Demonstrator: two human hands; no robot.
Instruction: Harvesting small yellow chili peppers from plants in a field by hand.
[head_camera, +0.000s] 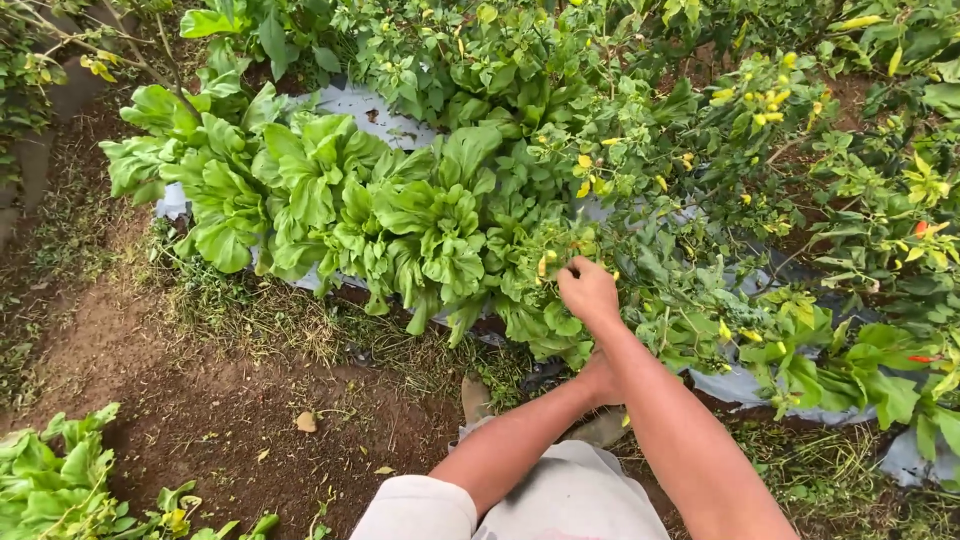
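My right hand (588, 290) reaches into a chili plant (640, 190) that bears small yellow fruit. Its fingers are curled shut around a leafy sprig, right beside a yellow chili (543, 265). My left hand (598, 380) is lower down, close to my body, and mostly hidden behind my right forearm. Whether it holds anything is not visible. Broad-leaved green vegetables (330, 200) grow in a row just left of the right hand.
Grey plastic mulch (735, 385) covers the bed under the plants. Bare brown soil (210, 400) and dry grass lie in front. More leafy greens (55, 480) stand at the bottom left. Red chilies (920, 358) hang at the right. My knees in light shorts (560, 500) are at the bottom.
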